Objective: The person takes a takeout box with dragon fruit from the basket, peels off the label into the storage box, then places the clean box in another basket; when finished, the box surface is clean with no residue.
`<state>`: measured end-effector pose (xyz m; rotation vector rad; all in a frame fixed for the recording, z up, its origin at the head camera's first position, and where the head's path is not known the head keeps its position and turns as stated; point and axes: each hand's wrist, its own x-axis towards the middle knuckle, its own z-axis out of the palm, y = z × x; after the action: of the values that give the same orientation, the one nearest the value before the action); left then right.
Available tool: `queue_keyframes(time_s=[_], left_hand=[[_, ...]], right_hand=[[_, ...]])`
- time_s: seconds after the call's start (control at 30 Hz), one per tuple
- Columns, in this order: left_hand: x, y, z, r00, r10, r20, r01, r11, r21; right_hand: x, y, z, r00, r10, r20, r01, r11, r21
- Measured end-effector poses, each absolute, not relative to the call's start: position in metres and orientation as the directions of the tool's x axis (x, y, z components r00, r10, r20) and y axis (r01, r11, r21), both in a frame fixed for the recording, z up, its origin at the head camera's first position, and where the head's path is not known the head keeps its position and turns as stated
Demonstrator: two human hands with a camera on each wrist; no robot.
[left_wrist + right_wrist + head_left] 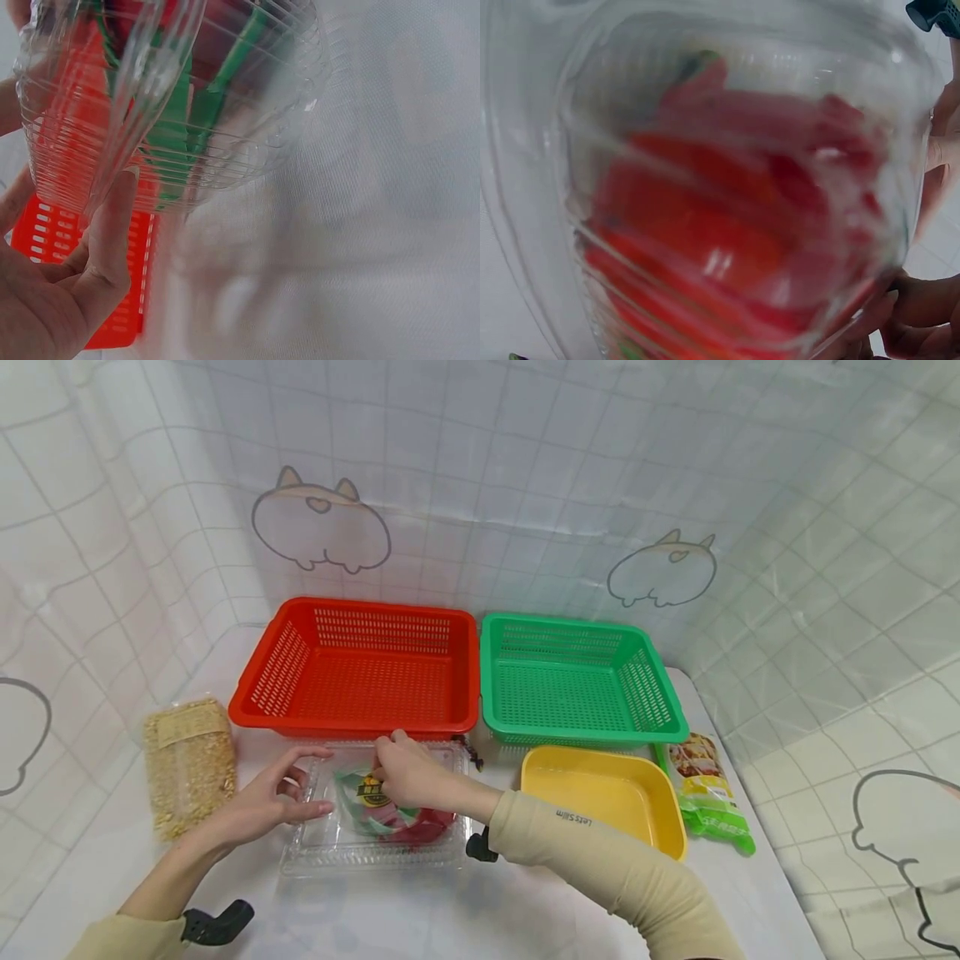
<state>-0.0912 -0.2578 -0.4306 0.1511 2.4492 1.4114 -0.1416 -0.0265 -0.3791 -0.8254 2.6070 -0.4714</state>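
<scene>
A clear plastic clamshell box (375,856) lies in front of the red basket, with red and green contents (420,827) showing through it. On its top is a black and gold label (372,791). My left hand (262,797) grips the box's left side, thumb toward me and fingers farther back; in the left wrist view the thumb (112,232) lies along the ridged plastic. Over the box top, my right hand (416,772) has its fingers bent down onto the plastic beside the label. The right wrist view shows curled fingers (922,304) at the box's edge.
Behind the box stand a red basket (352,728) and a green basket (585,737). A yellow tub (600,802) is to the right, partly behind the right sleeve, with a green and brown packet (705,789) beyond. A bag of pale grains (187,768) lies at left.
</scene>
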Motion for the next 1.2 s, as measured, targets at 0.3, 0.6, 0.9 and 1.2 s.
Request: queue_keyframes(time_s=[0.3, 0.6, 0.9, 1.2], left_hand=[[-0.092, -0.259, -0.431, -0.945, 0.247, -0.215, -0.065, 0.502, 0.863], [-0.093, -0.260, -0.433, -0.942, 0.252, -0.222, -0.068, 0.506, 0.860], [-0.093, -0.260, -0.434, -0.942, 0.252, -0.219, -0.067, 0.499, 0.864], [-0.093, -0.260, -0.434, -0.942, 0.256, -0.218, -0.068, 0.490, 0.869]], right_hand=[[-0.141, -0.024, -0.381, -0.760, -0.619, -0.198, -0.503, 0.753, -0.425], [-0.144, -0.021, -0.384, -0.771, -0.609, -0.184, -0.463, 0.736, -0.494], [-0.146, -0.016, -0.385, -0.772, -0.606, -0.192, -0.398, 0.697, -0.597], [-0.148, -0.012, -0.388, -0.782, -0.589, -0.202, -0.327, 0.664, -0.672]])
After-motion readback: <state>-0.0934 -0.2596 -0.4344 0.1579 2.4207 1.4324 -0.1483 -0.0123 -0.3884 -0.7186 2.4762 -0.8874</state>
